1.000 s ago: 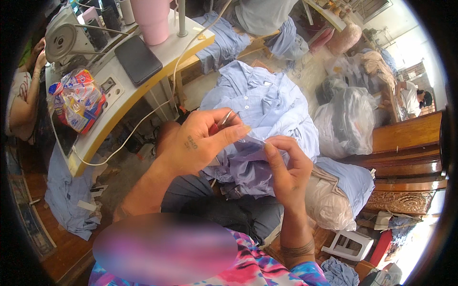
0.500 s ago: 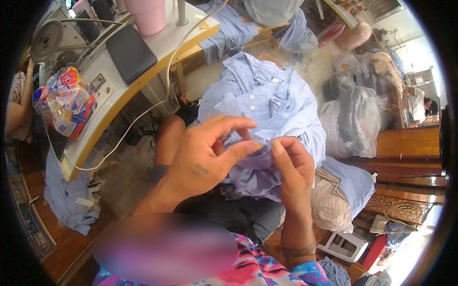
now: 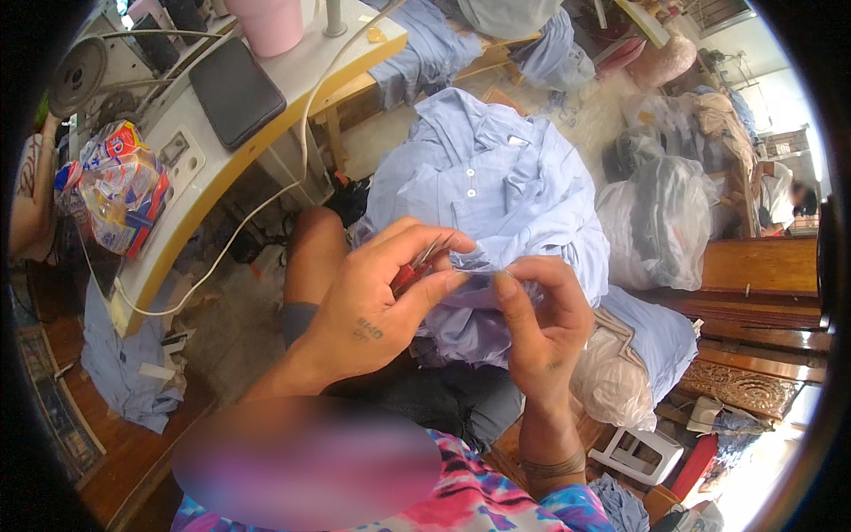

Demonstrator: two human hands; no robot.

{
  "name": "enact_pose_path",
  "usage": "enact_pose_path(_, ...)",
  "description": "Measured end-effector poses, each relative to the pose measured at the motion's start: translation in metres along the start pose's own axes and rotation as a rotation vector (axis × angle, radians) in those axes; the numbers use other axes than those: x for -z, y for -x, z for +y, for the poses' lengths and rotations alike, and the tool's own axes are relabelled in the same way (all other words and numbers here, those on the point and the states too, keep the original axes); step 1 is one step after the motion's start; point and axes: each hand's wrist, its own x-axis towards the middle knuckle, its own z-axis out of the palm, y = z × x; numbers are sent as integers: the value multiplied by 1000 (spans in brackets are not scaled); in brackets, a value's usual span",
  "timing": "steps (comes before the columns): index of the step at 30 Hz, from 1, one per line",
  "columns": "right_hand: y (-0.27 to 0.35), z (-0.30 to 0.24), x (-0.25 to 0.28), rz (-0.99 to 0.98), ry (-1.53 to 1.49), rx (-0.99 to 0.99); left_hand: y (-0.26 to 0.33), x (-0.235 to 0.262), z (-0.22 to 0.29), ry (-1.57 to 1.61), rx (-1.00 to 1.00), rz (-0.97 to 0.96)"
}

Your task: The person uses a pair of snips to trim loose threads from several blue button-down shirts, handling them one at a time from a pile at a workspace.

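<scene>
A light blue button shirt (image 3: pixel 510 199) lies bunched over my lap, with two white buttons showing on its front. My left hand (image 3: pixel 368 297) is closed around small red-handled thread snips (image 3: pixel 405 278), whose metal blades show between thumb and forefinger. The same thumb and forefinger are at a thin edge of the shirt. Across from it, my right hand (image 3: pixel 548 324) pinches that edge between thumb and index finger, so a short stretch of cloth spans the two hands. My left fingers hide most of the snips.
At left stands a sewing table (image 3: pixel 222 173) bearing a dark phone (image 3: pixel 238 91), a pink cup (image 3: pixel 268 27) and a colourful plastic packet (image 3: pixel 120 191). A white cable (image 3: pixel 248 213) hangs off its edge. Stuffed plastic bags (image 3: pixel 656 226) and a white stool (image 3: pixel 636 457) are at right.
My left forefinger and thumb have come nearer the cloth edge, and the red snips show more plainly. My right thumb has shifted slightly left and down. The shirt stays on my lap.
</scene>
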Motion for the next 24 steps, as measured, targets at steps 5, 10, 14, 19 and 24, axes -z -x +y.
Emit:
enact_pose_path(5,10,1,2,-25,44,9,7,7,0,-45,53,-109)
enact_pose_path(10,10,-12,5,-121,-59,-163,15,3,-13,119,123,-113)
enact_pose_path(14,1,-10,14,-238,2,-174,21,1,-9,318,286,-144)
enact_pose_path(19,2,-6,13,-243,38,-45,31,-6,-18,399,210,-103)
enact_pose_path(24,5,-2,11,-231,51,-21,35,-4,-23,402,226,-129)
